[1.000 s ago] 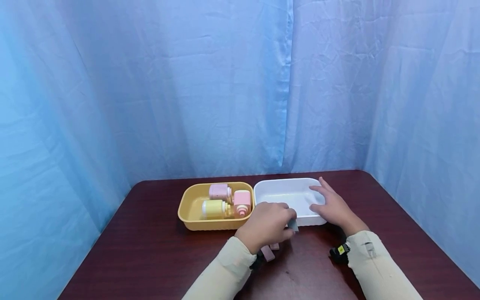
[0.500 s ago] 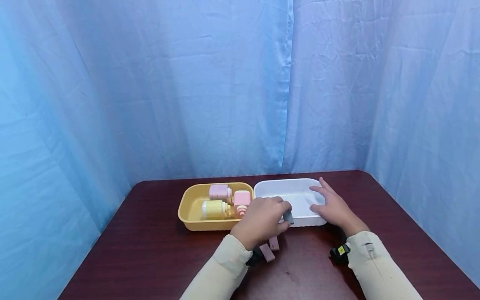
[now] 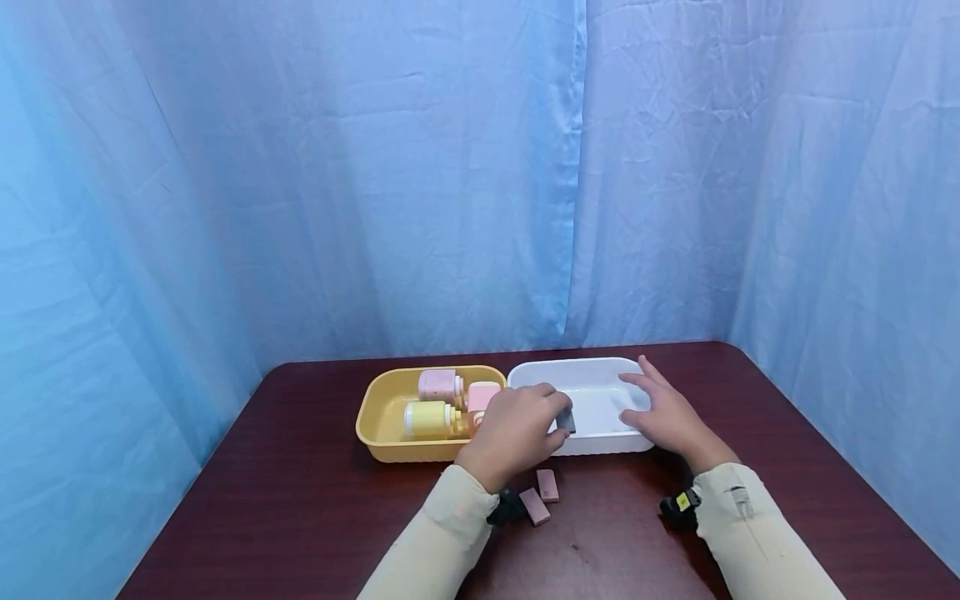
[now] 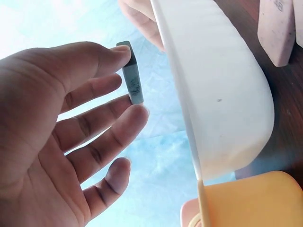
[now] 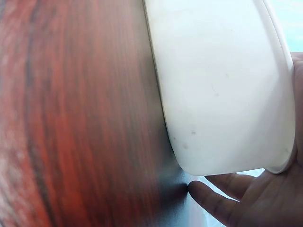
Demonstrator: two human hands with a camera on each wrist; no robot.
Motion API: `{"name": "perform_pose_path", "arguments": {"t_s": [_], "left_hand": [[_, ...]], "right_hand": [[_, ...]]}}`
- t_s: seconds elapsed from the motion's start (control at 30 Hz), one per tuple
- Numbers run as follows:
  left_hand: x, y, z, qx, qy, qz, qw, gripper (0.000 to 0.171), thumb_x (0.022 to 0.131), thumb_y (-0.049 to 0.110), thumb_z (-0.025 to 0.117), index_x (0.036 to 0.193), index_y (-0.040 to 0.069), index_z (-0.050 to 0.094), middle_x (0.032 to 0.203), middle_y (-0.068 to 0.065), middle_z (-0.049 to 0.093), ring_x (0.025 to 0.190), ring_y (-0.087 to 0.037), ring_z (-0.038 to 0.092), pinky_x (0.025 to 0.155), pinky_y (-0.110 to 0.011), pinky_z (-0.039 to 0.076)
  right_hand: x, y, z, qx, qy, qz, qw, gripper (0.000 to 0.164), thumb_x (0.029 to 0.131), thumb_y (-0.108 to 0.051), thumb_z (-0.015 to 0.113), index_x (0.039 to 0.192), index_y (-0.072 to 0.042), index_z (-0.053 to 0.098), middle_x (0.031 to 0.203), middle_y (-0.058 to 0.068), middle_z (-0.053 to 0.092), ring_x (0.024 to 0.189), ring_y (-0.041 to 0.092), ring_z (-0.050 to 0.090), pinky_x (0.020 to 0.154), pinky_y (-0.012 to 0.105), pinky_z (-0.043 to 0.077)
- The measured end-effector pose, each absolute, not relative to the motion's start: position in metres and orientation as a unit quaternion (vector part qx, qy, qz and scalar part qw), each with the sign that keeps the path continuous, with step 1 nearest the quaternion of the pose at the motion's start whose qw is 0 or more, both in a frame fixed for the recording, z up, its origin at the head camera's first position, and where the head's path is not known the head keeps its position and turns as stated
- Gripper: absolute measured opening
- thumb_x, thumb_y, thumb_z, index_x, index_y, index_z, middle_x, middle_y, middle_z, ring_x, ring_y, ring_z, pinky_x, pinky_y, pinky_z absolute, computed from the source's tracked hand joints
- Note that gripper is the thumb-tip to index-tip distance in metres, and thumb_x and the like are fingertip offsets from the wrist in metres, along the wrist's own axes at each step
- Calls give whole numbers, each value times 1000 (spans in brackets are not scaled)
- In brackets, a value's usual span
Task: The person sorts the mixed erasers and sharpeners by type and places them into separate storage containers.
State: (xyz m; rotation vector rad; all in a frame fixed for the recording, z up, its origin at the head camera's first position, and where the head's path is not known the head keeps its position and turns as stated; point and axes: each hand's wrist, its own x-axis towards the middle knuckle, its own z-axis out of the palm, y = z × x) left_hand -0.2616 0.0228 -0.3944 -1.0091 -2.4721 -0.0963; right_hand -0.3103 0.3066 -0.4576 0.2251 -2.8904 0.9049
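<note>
The left hand point(image 3: 519, 432) held a small grey-green block point(image 4: 134, 82) by its ends, thumb on one and fingertips at the other, the remaining fingers loosely spread. The block was in the air, apart from the white tray point(image 3: 600, 444) and near the left part of its near rim. The right hand point(image 3: 669, 419), fingers wide apart, rested at the tray's right end, with no tight grip that I could see.

The block looked like an eraser; I judged it light, firm with a little give, slightly grippy and hard to break. Pinching it lightly across its length seemed enough, though so small a piece could twist if the fingertips sat off-centre.

Two pink blocks point(image 3: 548, 485) lay close together on the counter point(image 3: 300, 517). Their broad, flat shape seemed to favour a pinch across the long sides.
</note>
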Motion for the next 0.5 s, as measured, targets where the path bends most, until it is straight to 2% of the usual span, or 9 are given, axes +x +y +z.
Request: {"name": "perform_pose_path", "arguments": {"t_s": [0.2,0.5], "left_hand": [[-266,20,-398,-356,-901,-44,244,29,90,40,79,114,23,76,106,7,75,87,-9,71,71,-29,57],[-271,17,-398,-338,-910,-58,234,27,92,38,77,114,23,75,108,7,75,90,-9,69,75,-30,57]], "right_hand": [[-311,308,-458,77,-950,298,50,63,93,-19,69,151,-6,51,173,21,8,154,51,21,115,73,27],[-311,309,-459,80,-949,302,50,63,93,-19,69,151,-5,51,173,20,7,154,50,19,115,72,28]]}}
